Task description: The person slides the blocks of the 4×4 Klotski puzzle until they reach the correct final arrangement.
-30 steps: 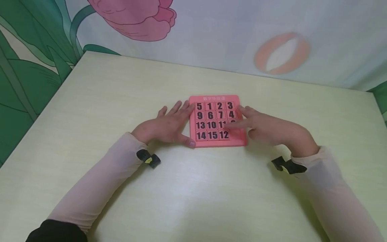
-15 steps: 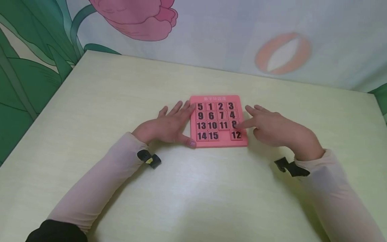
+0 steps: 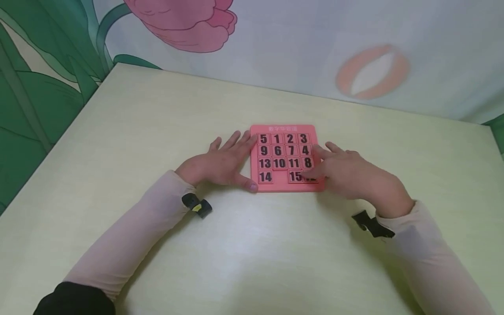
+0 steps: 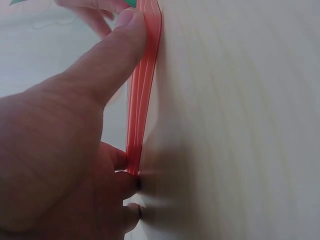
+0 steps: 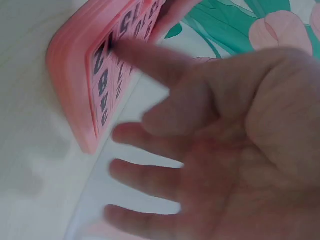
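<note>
A pink sliding number puzzle (image 3: 287, 188) lies flat on the table in the head view. My left hand (image 3: 220, 168) steadies its left side, thumb at the lower corner and fingers spread along the edge near the top. In the left wrist view, the thumb (image 4: 107, 62) touches the puzzle's side. My right hand (image 3: 348, 175) reaches over the right edge, forefinger extended to the bottom row and partly covering tile 12. Between tile 14 (image 3: 265, 177) and tile 15 (image 3: 295, 176) is the vacant slot. The right wrist view shows the forefinger (image 5: 150, 60) on the tiles and the other fingers apart.
The pale wooden table (image 3: 252, 253) stretches around the puzzle on all sides. Behind it hangs a printed backdrop (image 3: 283, 52) with a pink flower and green leaves. Black bands (image 3: 197, 205) sit on both sleeve cuffs.
Tile 12 has slid right into the bottom right corner, then tile 15 has slid right. The vacant slot has shifted left. The right hand drew back, then came in lower; the left stays put.
</note>
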